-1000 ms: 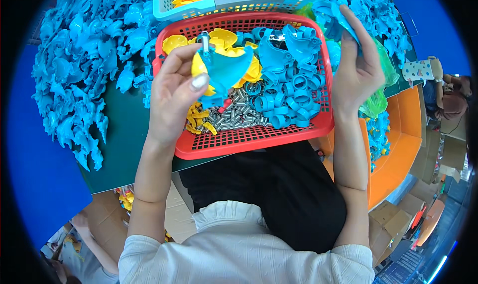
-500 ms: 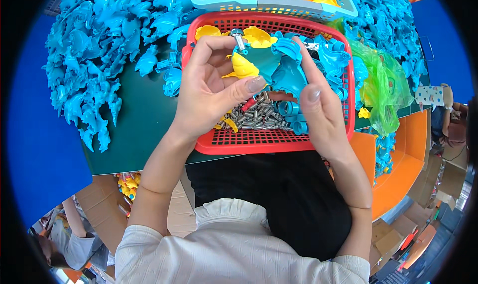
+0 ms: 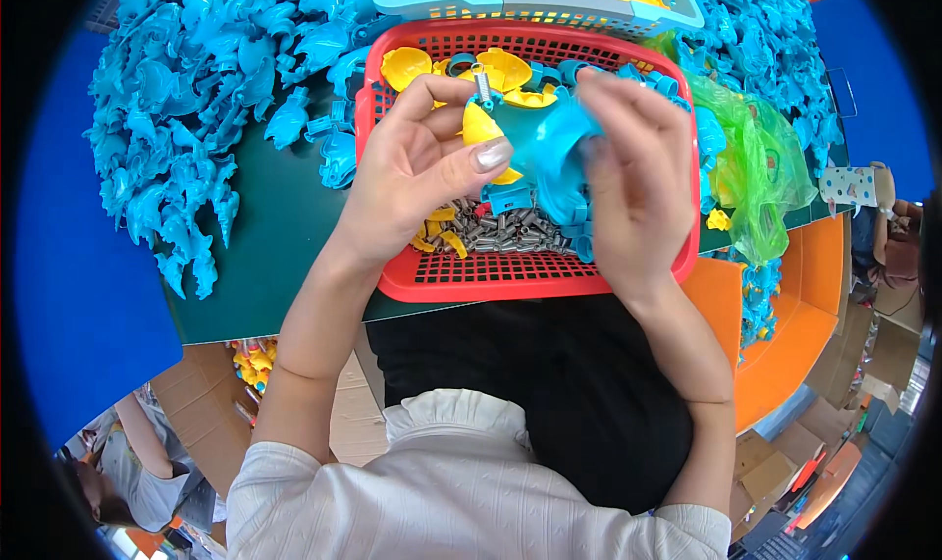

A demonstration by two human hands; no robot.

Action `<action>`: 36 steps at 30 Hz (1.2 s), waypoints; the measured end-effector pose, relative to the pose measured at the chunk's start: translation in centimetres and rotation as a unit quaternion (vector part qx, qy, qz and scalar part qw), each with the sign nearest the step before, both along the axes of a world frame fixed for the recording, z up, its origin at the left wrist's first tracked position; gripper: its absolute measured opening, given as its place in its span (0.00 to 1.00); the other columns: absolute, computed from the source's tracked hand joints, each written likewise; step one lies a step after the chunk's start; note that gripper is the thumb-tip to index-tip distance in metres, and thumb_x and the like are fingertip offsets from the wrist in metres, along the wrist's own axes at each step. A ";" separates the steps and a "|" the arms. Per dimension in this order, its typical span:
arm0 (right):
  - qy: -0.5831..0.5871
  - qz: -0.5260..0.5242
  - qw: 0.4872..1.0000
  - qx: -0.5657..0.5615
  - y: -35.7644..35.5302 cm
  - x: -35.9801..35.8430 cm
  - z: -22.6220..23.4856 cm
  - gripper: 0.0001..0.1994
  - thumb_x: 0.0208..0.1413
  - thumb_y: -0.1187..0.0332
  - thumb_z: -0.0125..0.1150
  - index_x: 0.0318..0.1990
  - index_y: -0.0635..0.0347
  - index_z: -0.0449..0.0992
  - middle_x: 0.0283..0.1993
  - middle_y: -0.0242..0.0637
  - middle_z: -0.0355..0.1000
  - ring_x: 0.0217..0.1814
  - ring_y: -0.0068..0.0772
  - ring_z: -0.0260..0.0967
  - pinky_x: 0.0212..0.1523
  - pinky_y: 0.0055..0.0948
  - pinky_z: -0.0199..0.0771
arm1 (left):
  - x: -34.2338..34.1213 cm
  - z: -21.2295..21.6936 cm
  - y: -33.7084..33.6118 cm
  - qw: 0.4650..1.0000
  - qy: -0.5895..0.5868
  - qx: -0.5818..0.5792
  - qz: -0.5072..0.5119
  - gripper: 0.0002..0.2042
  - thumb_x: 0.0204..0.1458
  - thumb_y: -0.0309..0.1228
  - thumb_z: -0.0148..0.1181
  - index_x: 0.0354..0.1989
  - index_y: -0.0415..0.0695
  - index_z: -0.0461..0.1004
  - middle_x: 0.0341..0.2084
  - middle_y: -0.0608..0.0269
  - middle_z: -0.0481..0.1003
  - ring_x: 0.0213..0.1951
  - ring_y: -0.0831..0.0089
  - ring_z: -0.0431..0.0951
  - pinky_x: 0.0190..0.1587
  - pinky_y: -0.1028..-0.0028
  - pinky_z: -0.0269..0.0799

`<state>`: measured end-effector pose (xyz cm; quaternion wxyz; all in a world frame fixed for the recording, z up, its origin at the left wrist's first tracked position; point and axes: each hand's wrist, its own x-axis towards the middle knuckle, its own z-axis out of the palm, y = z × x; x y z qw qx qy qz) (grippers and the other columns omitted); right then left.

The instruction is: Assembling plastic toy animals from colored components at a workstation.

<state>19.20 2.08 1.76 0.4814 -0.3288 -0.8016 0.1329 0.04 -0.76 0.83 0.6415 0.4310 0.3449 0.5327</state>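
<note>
Above the red basket (image 3: pixel 530 287), my left hand (image 3: pixel 407 177) pinches a blue plastic shell (image 3: pixel 525 133) together with a pointed yellow plastic piece (image 3: pixel 479 123). A small metal spring (image 3: pixel 482 84) stands up at the top edge of this shell. My right hand (image 3: pixel 643 172), partly smeared by motion, has its fingers round a second curved blue shell piece (image 3: pixel 562 153). That piece is blurred and sits close beside the first; whether the two touch I cannot tell. Beneath my hands, the basket holds loose metal springs (image 3: pixel 500 234), yellow shells (image 3: pixel 405 66) and blue plastic parts.
Piles of blue plastic shells (image 3: pixel 186 99) cover the table (image 3: pixel 265 275) at left and far right. A light blue basket (image 3: pixel 540 8) of yellow pieces stands behind. A green plastic bag (image 3: pixel 765 167) lies at right, above an orange box (image 3: pixel 800 315). Another person (image 3: pixel 147 462) is at lower left.
The blue shell in my right hand has turned and is now blurred. My right fingers have curled inward. The spring at my left hand now stands more upright, and the yellow piece has tilted.
</note>
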 end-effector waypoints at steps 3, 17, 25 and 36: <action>-0.129 -0.042 0.985 0.109 -0.3 0.6 0.0 0.16 0.44 0.85 0.57 0.42 0.61 0.74 0.44 0.40 0.69 0.40 0.31 0.65 0.40 0.25 0.64 | 0.0 0.1 0.0 1.000 0.013 0.006 0.014 0.24 0.47 0.30 0.63 0.49 0.37 0.58 0.37 0.59 0.71 0.36 0.78 0.72 0.34 0.81 0.67; 0.181 0.040 0.945 -0.269 -0.1 -0.6 -0.5 0.18 0.44 0.85 0.56 0.45 0.62 0.68 0.44 0.37 0.68 0.43 0.27 0.67 0.45 0.24 0.68 | -0.7 -0.2 0.0 0.978 -0.184 -0.026 -0.095 0.30 0.50 0.36 0.53 0.59 0.40 0.51 0.44 0.44 0.69 0.35 0.56 0.78 0.35 0.64 0.77; -0.054 0.089 0.994 -0.028 0.1 1.0 -0.1 0.36 0.39 0.71 0.69 0.58 0.63 0.60 0.61 0.48 0.58 0.57 0.44 0.62 0.54 0.36 0.64 | -1.3 -0.2 0.5 0.974 -0.219 -0.013 -0.061 0.21 0.54 0.36 0.48 0.53 0.38 0.58 0.41 0.53 0.72 0.36 0.65 0.77 0.38 0.67 0.75; 0.050 0.169 0.975 -0.139 0.0 0.7 -1.2 0.28 0.40 0.74 0.69 0.52 0.63 0.66 0.54 0.47 0.66 0.49 0.41 0.70 0.45 0.32 0.73 | -1.3 0.0 0.2 0.972 -0.204 -0.049 -0.110 0.23 0.53 0.37 0.47 0.53 0.35 0.57 0.37 0.48 0.73 0.30 0.64 0.78 0.29 0.71 0.77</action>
